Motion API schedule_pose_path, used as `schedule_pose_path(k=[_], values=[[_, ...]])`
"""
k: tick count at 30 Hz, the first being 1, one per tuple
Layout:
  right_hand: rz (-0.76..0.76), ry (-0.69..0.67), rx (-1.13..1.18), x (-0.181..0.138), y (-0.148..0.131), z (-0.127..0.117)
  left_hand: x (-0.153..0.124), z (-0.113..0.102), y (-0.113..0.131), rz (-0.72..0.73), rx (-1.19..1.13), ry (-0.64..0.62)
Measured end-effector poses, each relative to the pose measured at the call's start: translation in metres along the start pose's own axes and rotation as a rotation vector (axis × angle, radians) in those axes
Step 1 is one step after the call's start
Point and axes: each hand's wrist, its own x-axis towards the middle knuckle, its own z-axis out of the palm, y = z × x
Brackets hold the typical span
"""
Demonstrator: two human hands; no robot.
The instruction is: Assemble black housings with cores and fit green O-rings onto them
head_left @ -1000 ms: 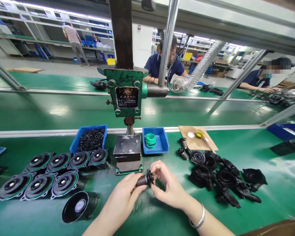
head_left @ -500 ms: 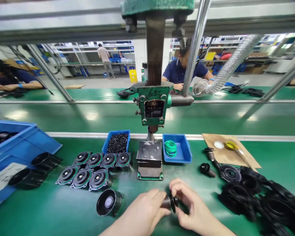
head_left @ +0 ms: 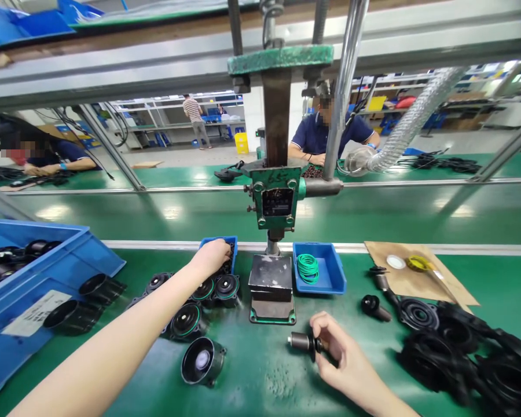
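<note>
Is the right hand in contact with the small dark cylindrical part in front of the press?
Touching. The head view shows the right hand pinching the flanged end of the dark cylindrical part, whose other end sticks out to the left.

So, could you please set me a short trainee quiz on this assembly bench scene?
1. True or false: the right hand holds the small black cylindrical part.
2. The left hand reaches into: A the small blue bin of black rings; B the brown cardboard sheet; C the large blue crate.
3. Fill in: the rubber rings in the blue plastic tray beside the green metal press are ____.
Key: 1 true; 2 A; 3 green.
</note>
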Motion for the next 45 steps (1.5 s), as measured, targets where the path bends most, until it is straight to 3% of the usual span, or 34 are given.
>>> schedule_pose_path(k=[6,10,13,16,17,18,20,22,24,28,32,38,45], values=[[-0.032,-0.017,-0.040,0.003,-0.006,0.001,0.005,0.001,0.002,-0.044,-0.045,-0.027],[-0.036,-0.030,-0.044,0.003,-0.009,0.000,0.003,-0.012,0.003,-0.105,-0.124,0.058],[-0.033,-0.013,-0.013,0.002,-0.009,-0.003,-0.022,-0.035,0.008,-0.172,-0.228,0.180],[-0.011,0.029,0.074,0.002,-0.009,-0.005,-0.076,-0.048,0.035,-0.168,-0.394,0.257],[-0.002,0.045,0.112,0.002,-0.009,-0.005,-0.097,-0.046,0.049,-0.139,-0.490,0.270],[0.001,0.061,0.149,0.003,-0.010,-0.005,-0.118,-0.039,0.067,-0.114,-0.760,0.322],[-0.010,0.089,0.197,0.003,-0.011,-0.004,-0.153,-0.013,0.104,-0.099,-1.160,0.224],[-0.045,0.123,0.205,0.003,-0.013,-0.003,-0.172,0.021,0.138,-0.190,-1.463,0.109],[-0.089,0.160,0.187,0.001,-0.015,-0.002,-0.175,0.053,0.162,-0.322,-1.704,-0.013],[-0.155,0.156,0.139,-0.004,-0.020,0.001,-0.159,0.084,0.179,-0.492,-2.024,-0.007],[-0.191,0.122,0.077,-0.007,-0.026,0.004,-0.151,0.087,0.180,-0.525,-2.126,-0.007],[-0.224,0.127,0.002,-0.007,-0.030,0.006,-0.151,0.094,0.188,-0.411,-2.028,0.039],[-0.449,0.086,-0.395,-0.013,-0.030,-0.002,-0.149,0.097,0.190,-0.414,-1.975,0.033]])
